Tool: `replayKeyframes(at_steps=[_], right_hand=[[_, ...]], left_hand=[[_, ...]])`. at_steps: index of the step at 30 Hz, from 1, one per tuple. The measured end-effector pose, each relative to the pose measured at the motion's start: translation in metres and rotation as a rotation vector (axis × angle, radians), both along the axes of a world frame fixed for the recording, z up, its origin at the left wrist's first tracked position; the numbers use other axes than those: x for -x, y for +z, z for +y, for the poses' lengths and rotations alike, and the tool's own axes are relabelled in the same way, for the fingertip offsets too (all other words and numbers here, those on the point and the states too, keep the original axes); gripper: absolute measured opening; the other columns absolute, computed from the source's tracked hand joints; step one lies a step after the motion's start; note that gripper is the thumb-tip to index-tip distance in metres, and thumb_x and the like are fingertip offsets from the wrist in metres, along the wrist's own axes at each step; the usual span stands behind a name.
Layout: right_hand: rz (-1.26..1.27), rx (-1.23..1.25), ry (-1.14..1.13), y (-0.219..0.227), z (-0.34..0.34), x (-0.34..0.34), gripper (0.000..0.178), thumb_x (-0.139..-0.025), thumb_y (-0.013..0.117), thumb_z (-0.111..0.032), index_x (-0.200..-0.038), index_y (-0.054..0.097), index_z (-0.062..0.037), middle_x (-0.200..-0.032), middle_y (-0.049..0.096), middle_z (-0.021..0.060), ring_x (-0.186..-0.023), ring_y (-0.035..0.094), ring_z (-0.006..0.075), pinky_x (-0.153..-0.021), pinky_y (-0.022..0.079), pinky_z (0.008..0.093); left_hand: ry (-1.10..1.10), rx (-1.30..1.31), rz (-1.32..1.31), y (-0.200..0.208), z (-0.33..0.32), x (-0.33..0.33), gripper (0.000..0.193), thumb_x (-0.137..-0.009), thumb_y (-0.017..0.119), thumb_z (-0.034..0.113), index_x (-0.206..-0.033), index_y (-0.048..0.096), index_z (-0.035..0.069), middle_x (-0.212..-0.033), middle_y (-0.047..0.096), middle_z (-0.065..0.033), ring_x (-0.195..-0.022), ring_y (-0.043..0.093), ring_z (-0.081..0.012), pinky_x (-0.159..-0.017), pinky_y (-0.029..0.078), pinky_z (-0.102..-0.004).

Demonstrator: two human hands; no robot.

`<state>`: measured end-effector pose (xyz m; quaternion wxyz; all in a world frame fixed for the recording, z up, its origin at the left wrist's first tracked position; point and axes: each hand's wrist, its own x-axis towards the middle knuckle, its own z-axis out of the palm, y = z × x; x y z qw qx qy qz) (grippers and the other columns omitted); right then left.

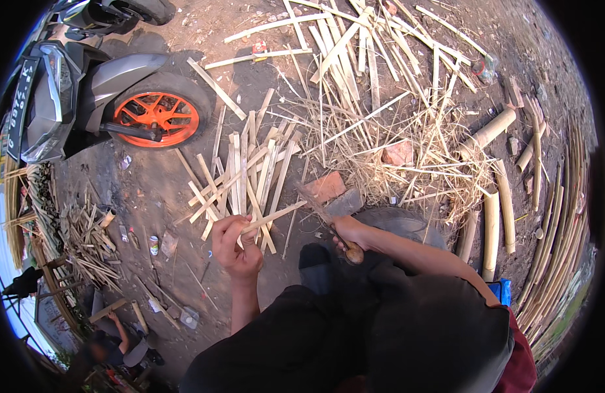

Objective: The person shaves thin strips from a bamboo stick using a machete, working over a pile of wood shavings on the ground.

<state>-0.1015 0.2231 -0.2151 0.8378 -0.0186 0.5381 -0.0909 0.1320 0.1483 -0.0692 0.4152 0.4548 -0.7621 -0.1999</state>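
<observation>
Gray motorcycle (61,105) with 1 orange wheel (156,121), small can (153,245) on dirt (135,187), 1 person (117,346) at lower left

An outdoor bamboo-working yard: sunlit bare dirt (184,262) and a parked motorbike (106,84) — to the motorbike's right, split bamboo strips (235,173), then scattered fibrous shavings (433,131) and, farthest from it, long stacked poles (556,262).

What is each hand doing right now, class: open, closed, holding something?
Left hand: closed, holding a pale bamboo strip.
Right hand: closed, holding a knife by its handle.
</observation>
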Motion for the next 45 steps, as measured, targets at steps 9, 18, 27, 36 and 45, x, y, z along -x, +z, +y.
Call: replayKeyframes(at_steps=[9,18,27,36,45], right_hand=[[-0.010,0.157,0.050,0.028,-0.018,0.003,0.032,-0.106,0.033,-0.031,-0.102,0.051,-0.0046,-0.073,0.054,0.0074,-0.050,0.052,0.0158,-0.044,0.045,0.0340],[-0.009,0.094,0.033,0.034,-0.010,0.004,0.027,-0.104,0.036,-0.027,-0.098,0.049,-0.0047,-0.072,0.053,0.0058,-0.052,0.052,0.0146,-0.046,0.046,0.0332],[-0.130,0.230,-0.007,0.083,-0.037,0.011,0.028,-0.105,0.036,-0.030,-0.099,0.050,-0.0073,-0.067,0.052,0.0033,-0.045,0.049,0.0133,-0.040,0.042,0.0310],[-0.033,0.175,-0.260,0.045,-0.028,0.027,0.053,-0.103,0.053,-0.057,-0.111,0.058,-0.0054,-0.076,0.062,0.0050,-0.049,0.049,0.0083,-0.044,0.042,0.0243],[0.172,0.774,-0.319,0.076,-0.104,0.059,0.040,-0.090,0.078,-0.009,-0.120,0.054,0.0009,-0.086,0.067,0.0052,-0.059,0.061,0.0105,-0.049,0.048,0.0258]], left_hand=[[-0.032,0.026,-0.035,0.005,-0.006,-0.002,0.015,-0.099,0.065,0.006,-0.112,0.061,0.000,-0.103,0.057,-0.0144,-0.089,0.065,-0.0232,-0.078,0.061,-0.0347],[-0.030,0.000,-0.045,0.006,-0.008,0.000,0.015,-0.100,0.064,0.008,-0.112,0.061,-0.001,-0.103,0.058,-0.0152,-0.087,0.064,-0.0234,-0.079,0.060,-0.0340],[-0.028,-0.041,-0.059,0.021,-0.013,0.020,0.014,-0.093,0.072,0.006,-0.105,0.066,0.001,-0.092,0.064,-0.0137,-0.083,0.063,-0.0255,-0.073,0.052,-0.0340],[-0.478,0.040,-0.116,0.060,0.010,0.045,0.023,-0.073,0.079,-0.002,-0.092,0.072,0.007,-0.090,0.063,-0.0079,-0.085,0.069,-0.0249,-0.068,0.057,-0.0339],[-0.879,-0.238,-0.484,0.011,0.020,0.060,0.020,-0.082,0.073,0.003,-0.101,0.071,0.009,-0.111,0.063,-0.0057,-0.114,0.059,-0.0275,-0.095,0.050,-0.0408]])
